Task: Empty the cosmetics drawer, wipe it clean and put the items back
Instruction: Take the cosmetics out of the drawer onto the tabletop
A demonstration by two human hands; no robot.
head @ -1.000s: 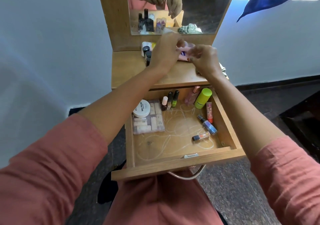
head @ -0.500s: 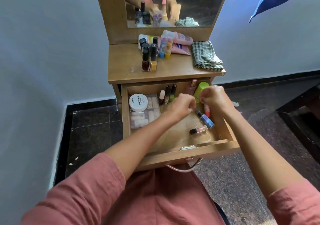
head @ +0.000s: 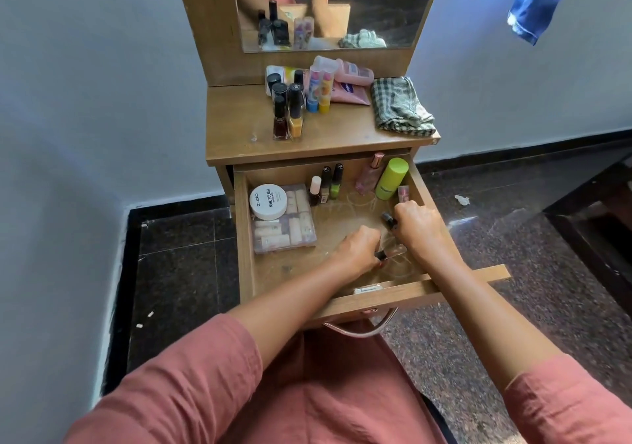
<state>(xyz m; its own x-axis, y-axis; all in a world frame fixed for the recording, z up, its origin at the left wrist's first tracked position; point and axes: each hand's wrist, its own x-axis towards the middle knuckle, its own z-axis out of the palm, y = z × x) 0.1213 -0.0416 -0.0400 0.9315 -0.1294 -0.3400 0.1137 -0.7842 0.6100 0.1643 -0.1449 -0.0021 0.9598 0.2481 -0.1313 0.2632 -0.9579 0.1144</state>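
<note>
The wooden drawer point(head: 245, 231) is pulled open below the dresser top point(head: 239, 128). Both hands are inside it near the front right. My left hand point(head: 359, 250) is curled around a small dark-capped bottle point(head: 382, 255) lying on the drawer floor. My right hand point(head: 415, 226) grips a black-capped bottle point(head: 389, 220). Still in the drawer are a white nail-polish jar point(head: 268, 201) on a clear case point(head: 290, 235), three small polish bottles point(head: 326, 183), a pink bottle point(head: 367, 173), a green bottle point(head: 391, 178) and a pink tube point(head: 403, 193).
On the dresser top stand nail polishes point(head: 287, 115), lip balms point(head: 319, 91) and pink tubes point(head: 352, 77), with a checked cloth point(head: 400, 108) at the right. A mirror point(head: 342, 5) rises behind. The drawer handle point(head: 362, 329) hangs over my lap. Dark stone floor surrounds the dresser.
Both hands came down from the dresser top into the drawer. They moved toward the front right and closed on the two small bottles lying there.
</note>
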